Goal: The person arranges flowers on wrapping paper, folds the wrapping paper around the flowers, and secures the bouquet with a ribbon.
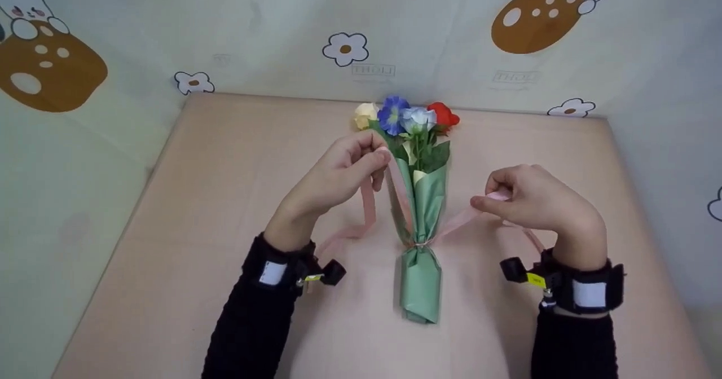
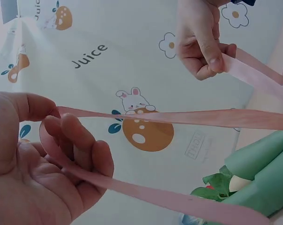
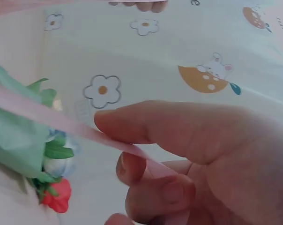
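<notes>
A bouquet wrapped in green paper (image 1: 422, 289) lies on the table, its cream, blue, pale blue and red flowers (image 1: 418, 119) at the far end. Pink ribbon (image 1: 459, 219) circles the narrow waist of the wrapping. My left hand (image 1: 347, 170) pinches one ribbon end between thumb and fingers, up beside the flowers; a loose tail drops below it. To the right of the bouquet, my right hand (image 1: 533, 198) pinches the other end. In the left wrist view the ribbon (image 2: 193, 117) stretches from the left fingers toward the wrapping. Whether a knot sits at the waist, I cannot tell.
The bouquet rests on a pale pinkish table (image 1: 225, 159), with its back edge just behind the flowers. A cream sheet (image 1: 271, 23) printed with rabbits, brown fruit and white flowers hangs behind and at the sides. Straps with small cameras (image 1: 589, 291) circle both wrists.
</notes>
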Demonstrator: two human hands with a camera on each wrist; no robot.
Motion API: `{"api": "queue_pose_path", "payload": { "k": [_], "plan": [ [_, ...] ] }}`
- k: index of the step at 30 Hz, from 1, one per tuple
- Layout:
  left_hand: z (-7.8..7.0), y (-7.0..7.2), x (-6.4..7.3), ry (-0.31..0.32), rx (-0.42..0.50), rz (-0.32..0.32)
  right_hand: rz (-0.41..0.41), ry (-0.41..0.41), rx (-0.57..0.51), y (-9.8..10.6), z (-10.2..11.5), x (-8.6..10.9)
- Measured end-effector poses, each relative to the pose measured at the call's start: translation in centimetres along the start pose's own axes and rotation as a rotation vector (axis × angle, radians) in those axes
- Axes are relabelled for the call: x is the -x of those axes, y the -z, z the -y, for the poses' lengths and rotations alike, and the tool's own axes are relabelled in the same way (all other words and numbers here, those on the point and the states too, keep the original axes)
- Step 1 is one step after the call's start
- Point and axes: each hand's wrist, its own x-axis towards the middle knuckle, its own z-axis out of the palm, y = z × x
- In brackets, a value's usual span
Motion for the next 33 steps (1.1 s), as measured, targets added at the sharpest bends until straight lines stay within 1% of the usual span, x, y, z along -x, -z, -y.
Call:
{"api": "queue_pose_path", "payload": {
  "k": [3,7,9,12,14,16,18,22,24,26,28,29,30,31,32,33],
  "plan": [
    [0.4,-0.3,-0.3,-0.024,0.035,-0.057,0.007,0.016,-0.014,0.3,-0.1,0.4],
    [1.3,-0.9,-0.6,-0.021,0.124,-0.14,0.026,0.049,-0.074,0.3,-1.1,1.2],
    [1.7,-1.3,-1.0,-0.008,0.19,-0.146,0.011,0.054,-0.089,0.4,-1.5,1.3],
    [2.4,-2.1,-1.5,0.029,0.283,-0.128,-0.048,0.045,-0.081,0.4,-1.8,1.1],
    [2.9,-2.8,-1.8,0.062,0.315,-0.129,-0.097,0.031,-0.062,0.4,-1.9,0.6],
    [3.5,-3.4,-2.0,0.098,0.313,-0.143,-0.144,0.028,-0.047,0.2,-1.9,0.1],
    [4.0,-4.0,-2.2,0.147,0.304,-0.152,-0.194,0.038,-0.03,0.0,-2.0,-0.4],
    [4.5,-4.8,-2.4,0.302,0.303,-0.146,-0.316,0.076,0.008,-1.0,-1.9,-1.3],
    [4.5,-5.0,-2.5,0.376,0.312,-0.159,-0.386,0.061,0.032,-1.5,-1.4,-1.9],
    [4.3,-5.0,-2.6,0.428,0.284,-0.159,-0.463,0.018,0.01,-2.1,-0.6,-2.6],
    [4.1,-4.8,-2.5,0.448,0.239,-0.139,-0.549,-0.021,-0.029,-3.0,0.3,-3.6],
    [4.0,-4.6,-2.5,0.452,0.212,-0.124,-0.578,-0.028,-0.057,-3.6,0.7,-4.1],
    [3.8,-4.3,-2.4,0.449,0.191,-0.098,-0.59,-0.016,-0.103,-4.2,1.1,-4.7],
    [3.7,-4.1,-2.3,0.44,0.181,-0.069,-0.579,0.01,-0.142,-4.8,1.5,-5.2],
    [3.5,-3.9,-2.2,0.428,0.181,-0.04,-0.546,0.053,-0.166,-5.4,1.7,-5.7],
    [3.4,-3.8,-2.1,0.414,0.184,-0.009,-0.481,0.112,-0.192,-5.9,1.9,-6.1]
  ]
}}
